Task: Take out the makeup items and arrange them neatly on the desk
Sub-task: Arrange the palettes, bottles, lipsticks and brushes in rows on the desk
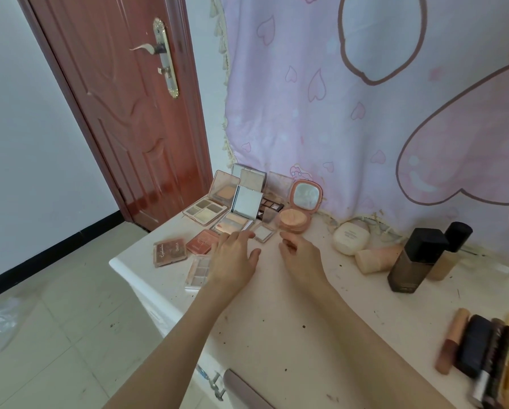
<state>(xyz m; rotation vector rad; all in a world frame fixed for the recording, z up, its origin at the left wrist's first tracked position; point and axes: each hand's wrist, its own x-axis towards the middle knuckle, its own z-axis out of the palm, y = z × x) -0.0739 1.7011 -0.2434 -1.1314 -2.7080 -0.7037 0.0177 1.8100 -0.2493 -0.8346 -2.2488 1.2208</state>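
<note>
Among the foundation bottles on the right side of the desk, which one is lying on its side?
The pale peach bottle, beside the white round compact. The dark black-capped bottle and the beige one behind it stand upright.

a red-brown door stands left of a pink cartoon wall cloth; tiled floor below

Both hands hover over the counter, the left hand just beside the right hand. Beyond the hands, open palettes cluster against the hanging cloth. Left of the left hand lie closed compacts; one palette lies partly under it. Right of the right hand stand bottles, with a round case between. Tubes lie near right, toward the person.
</note>
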